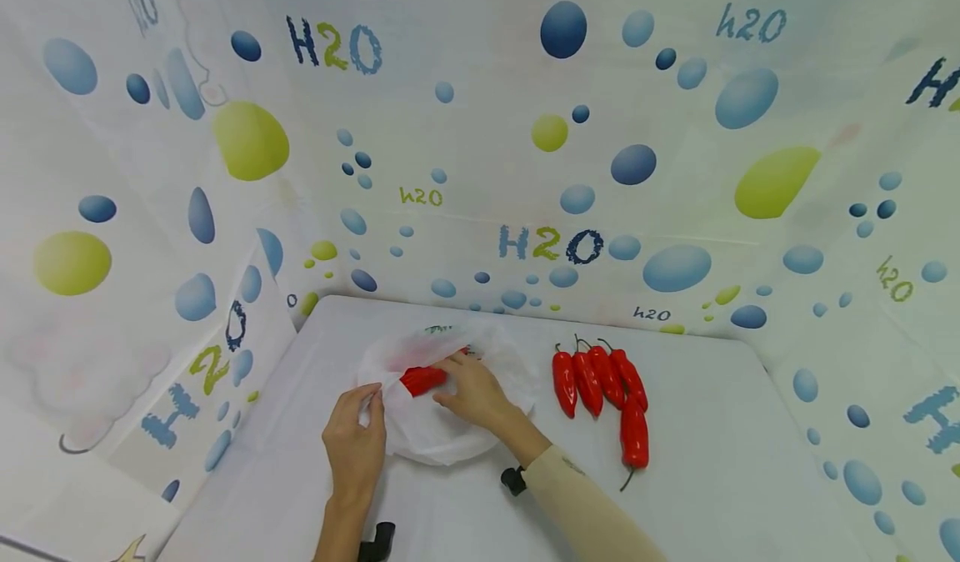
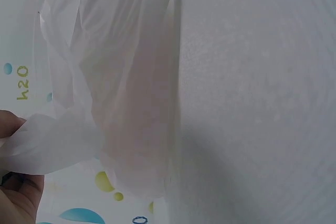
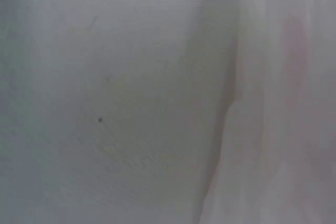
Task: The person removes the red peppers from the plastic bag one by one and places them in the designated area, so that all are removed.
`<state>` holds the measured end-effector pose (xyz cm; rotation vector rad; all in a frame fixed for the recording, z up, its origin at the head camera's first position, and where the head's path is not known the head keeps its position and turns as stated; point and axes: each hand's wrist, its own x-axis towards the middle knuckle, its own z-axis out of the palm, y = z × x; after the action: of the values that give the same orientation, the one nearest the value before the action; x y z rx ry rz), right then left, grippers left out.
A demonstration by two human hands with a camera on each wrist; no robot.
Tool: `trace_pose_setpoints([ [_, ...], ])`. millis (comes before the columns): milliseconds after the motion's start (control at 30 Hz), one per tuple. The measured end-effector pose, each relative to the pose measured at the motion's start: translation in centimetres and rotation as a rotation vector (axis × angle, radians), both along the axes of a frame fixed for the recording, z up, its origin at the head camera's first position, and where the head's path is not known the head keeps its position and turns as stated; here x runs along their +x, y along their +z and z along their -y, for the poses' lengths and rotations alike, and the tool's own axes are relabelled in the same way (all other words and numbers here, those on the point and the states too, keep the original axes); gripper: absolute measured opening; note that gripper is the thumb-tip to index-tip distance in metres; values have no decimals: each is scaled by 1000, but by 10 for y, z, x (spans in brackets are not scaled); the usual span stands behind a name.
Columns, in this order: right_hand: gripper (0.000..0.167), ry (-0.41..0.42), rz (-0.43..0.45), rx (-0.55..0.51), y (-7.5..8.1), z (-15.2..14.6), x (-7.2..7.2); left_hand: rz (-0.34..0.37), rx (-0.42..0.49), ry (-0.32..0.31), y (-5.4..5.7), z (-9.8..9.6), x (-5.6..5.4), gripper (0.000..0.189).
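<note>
A white plastic bag (image 1: 442, 441) lies on the table with its mouth spread. In the head view, my left hand (image 1: 356, 441) pinches the left edge of the mouth; the left wrist view also shows thumb and fingers (image 2: 21, 195) on the bag film (image 2: 58, 142). Red chili pepper (image 1: 422, 380) shows inside the mouth. Beside it, my right hand (image 1: 476, 391) reaches over the bag, thumb apart from the fingers, and whether it grips the pepper is hidden. A bit more red shows behind its fingers. The right wrist view has only blurred bag (image 3: 278, 145) and tabletop.
Several red chili peppers (image 1: 588, 383) lie in a row to the right of the bag, and another (image 1: 634, 435) lies just below them, stem toward me. The white table (image 1: 712, 462) meets a bubble-patterned curtain (image 1: 480, 170) at the back and sides.
</note>
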<state>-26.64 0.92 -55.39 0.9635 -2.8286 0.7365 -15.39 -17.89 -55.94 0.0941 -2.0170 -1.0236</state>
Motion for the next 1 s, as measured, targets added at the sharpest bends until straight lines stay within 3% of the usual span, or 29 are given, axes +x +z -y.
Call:
trace_pose_setpoints([
  [600,45,2,-116,116,-9,7,-2,-22,-21,8,-1,0,-2,17],
  [1000,45,-81,-75,202,-7,9,4,-41,-34,1,0,0,-1,17],
])
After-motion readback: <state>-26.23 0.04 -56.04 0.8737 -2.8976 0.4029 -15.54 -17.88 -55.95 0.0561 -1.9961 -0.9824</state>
